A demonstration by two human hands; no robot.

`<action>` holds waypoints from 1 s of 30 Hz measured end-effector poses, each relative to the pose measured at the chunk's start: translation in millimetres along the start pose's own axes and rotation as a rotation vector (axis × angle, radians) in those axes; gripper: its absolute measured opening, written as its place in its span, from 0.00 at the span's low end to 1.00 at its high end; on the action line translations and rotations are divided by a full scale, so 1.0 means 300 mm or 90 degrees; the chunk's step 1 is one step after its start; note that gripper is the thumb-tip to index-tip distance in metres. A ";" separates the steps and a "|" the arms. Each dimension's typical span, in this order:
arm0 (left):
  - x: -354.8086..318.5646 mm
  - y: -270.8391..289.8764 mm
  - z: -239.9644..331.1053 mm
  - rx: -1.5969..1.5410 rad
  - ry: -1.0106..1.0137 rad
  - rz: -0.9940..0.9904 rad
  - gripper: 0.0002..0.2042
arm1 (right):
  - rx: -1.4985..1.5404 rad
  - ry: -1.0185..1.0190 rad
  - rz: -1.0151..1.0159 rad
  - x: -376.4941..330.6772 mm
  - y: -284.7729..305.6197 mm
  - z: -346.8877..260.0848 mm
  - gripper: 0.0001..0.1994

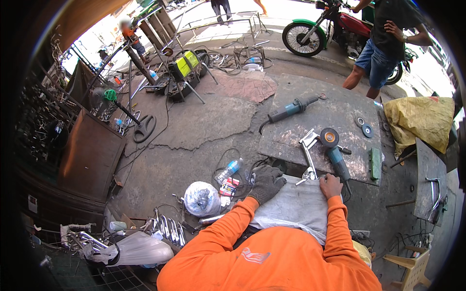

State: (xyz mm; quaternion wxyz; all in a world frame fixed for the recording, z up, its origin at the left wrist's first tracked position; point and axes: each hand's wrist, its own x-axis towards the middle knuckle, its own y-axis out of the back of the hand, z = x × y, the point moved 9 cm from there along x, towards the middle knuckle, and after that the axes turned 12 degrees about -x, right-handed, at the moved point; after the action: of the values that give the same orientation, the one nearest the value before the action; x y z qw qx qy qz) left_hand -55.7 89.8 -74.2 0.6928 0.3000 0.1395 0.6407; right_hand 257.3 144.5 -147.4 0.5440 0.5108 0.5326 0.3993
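A grey cloth (296, 206) is spread over my lap. My left hand (266, 185), in a dark grey work glove, is closed at its upper left corner. At the upper right corner my bare right hand (331, 185) has its fingers curled in on the edge. Just beyond the cloth, a shiny bent metal bracket (309, 153) lies on the worn board, its near end close to my right fingers. An angle grinder (337, 162) with an orange-centred disc rests right of the bracket. Farther back lies a long blue-and-black power tool (291, 109).
Two loose discs (367, 131) and a green block (375, 163) lie on the board's right side. A plastic bottle (229, 169) and a wrapped round bundle (202, 199) sit left of me. Beyond, a person (381, 48) stands beside a motorcycle (335, 29). Cables cross the cracked floor.
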 end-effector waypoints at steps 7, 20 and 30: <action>0.000 0.002 0.005 0.012 0.002 -0.003 0.17 | 0.003 -0.002 -0.001 0.002 -0.007 0.005 0.18; 0.000 -0.005 -0.004 -0.017 0.010 -0.003 0.17 | 0.005 -0.001 -0.004 0.005 -0.010 0.003 0.19; 0.000 0.002 0.007 -0.001 -0.028 0.026 0.16 | 0.022 -0.001 -0.008 0.001 -0.003 0.002 0.19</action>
State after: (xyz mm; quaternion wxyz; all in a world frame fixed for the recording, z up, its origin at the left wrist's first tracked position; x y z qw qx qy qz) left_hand -54.9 89.3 -72.1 0.6826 0.3162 0.1180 0.6482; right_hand 257.8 144.5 -148.5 0.5380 0.5171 0.5420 0.3864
